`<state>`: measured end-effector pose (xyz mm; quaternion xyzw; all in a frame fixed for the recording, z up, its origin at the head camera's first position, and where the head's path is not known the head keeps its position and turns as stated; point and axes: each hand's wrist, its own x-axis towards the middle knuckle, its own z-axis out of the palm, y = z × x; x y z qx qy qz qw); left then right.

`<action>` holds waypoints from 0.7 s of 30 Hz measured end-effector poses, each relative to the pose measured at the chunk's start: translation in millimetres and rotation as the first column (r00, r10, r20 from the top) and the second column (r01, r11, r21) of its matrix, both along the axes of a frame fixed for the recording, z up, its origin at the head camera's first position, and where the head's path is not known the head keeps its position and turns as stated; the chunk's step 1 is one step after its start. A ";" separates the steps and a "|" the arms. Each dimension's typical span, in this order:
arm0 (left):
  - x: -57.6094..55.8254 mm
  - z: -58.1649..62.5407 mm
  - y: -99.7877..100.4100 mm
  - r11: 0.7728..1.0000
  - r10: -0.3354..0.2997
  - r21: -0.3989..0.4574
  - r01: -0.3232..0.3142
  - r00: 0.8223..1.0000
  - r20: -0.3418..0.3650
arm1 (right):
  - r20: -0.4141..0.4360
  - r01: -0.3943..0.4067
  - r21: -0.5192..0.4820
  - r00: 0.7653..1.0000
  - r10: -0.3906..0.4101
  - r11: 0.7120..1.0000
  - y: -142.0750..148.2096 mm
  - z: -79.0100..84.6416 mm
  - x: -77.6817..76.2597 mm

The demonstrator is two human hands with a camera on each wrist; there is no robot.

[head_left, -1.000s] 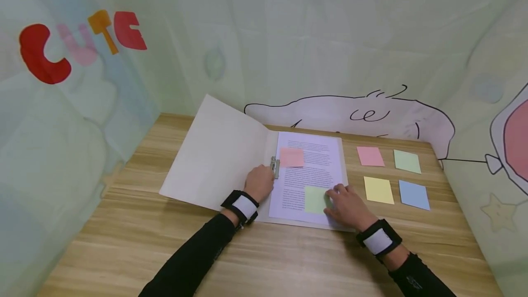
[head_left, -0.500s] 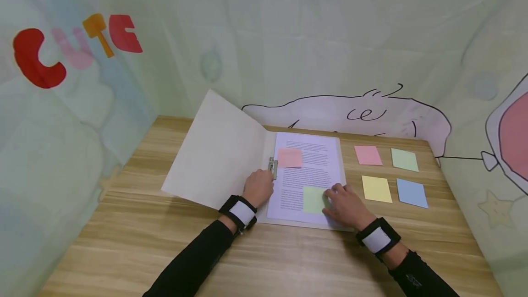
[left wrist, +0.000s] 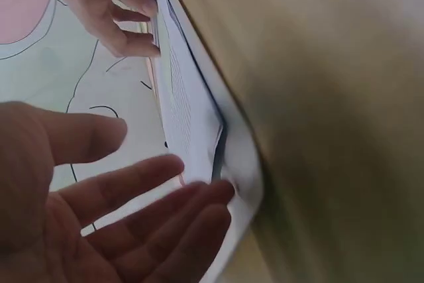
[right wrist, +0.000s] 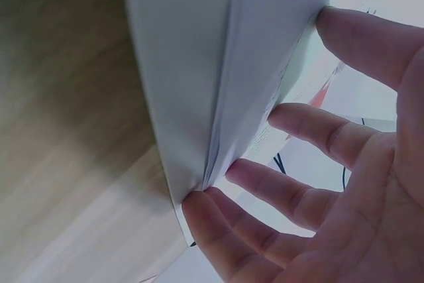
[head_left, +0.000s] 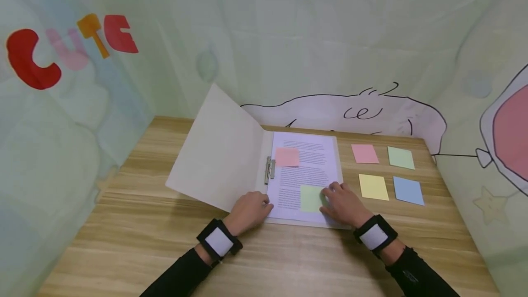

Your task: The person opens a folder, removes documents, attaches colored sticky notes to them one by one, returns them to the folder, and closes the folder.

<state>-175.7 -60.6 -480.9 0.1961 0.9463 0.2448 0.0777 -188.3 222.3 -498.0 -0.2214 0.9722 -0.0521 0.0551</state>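
An open white folder (head_left: 222, 150) lies with its cover raised at a slant to the left. Printed sheets (head_left: 311, 175) sit on its right side beside a metal clip (head_left: 269, 170) at the spine. A pink sticky note (head_left: 287, 156) is on the upper part of the page and a green sticky note (head_left: 309, 198) on the lower part. My right hand (head_left: 345, 206) rests on the page's right edge, fingertips on the paper, thumb beside the green note. With fingers loosely bent and nothing in them, my left hand (left wrist: 126, 210) is at the folder's lower left corner.
To the folder's right, on the wooden table (head_left: 264, 265), lie pink (head_left: 365, 154), green (head_left: 401, 157), yellow (head_left: 373, 187) and blue (head_left: 408, 190) square notes. A printed curtain (head_left: 288, 49) hangs close behind the table and along its sides.
My left hand has come away from the metal clip, down towards the folder's lower edge, and its fingers have loosened. The right hand stays at the green note.
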 end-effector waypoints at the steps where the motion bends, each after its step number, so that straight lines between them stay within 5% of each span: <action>1: 4.9 -0.5 -4.4 1.000 -0.015 0.025 0.015 1.000 0.020 | 0.004 0.002 0.001 1.000 -0.002 1.000 -0.4 -0.2 -0.2; 7: 32.8 -4.4 -30.9 0.979 -0.115 0.184 0.092 0.986 0.118 | -0.001 0.003 0.021 1.000 -0.003 1.000 -0.9 -0.2 -0.3; 12: 42.9 -9.7 -57.5 0.967 -0.129 0.247 0.065 0.959 0.252 | -0.015 0.005 0.020 1.000 -0.004 1.000 -0.7 2.1 0.7; 16: 39.1 -5.7 -83.7 0.972 -0.057 0.233 -0.030 0.931 0.360 | 0.010 0.012 0.005 1.000 -0.012 1.000 -1.1 1.4 0.7; 21: 25.6 9.4 -103.2 0.963 0.136 0.171 -0.209 0.922 0.362 | 0.020 0.020 0.011 1.000 -0.020 1.000 -0.1 -0.1 -0.6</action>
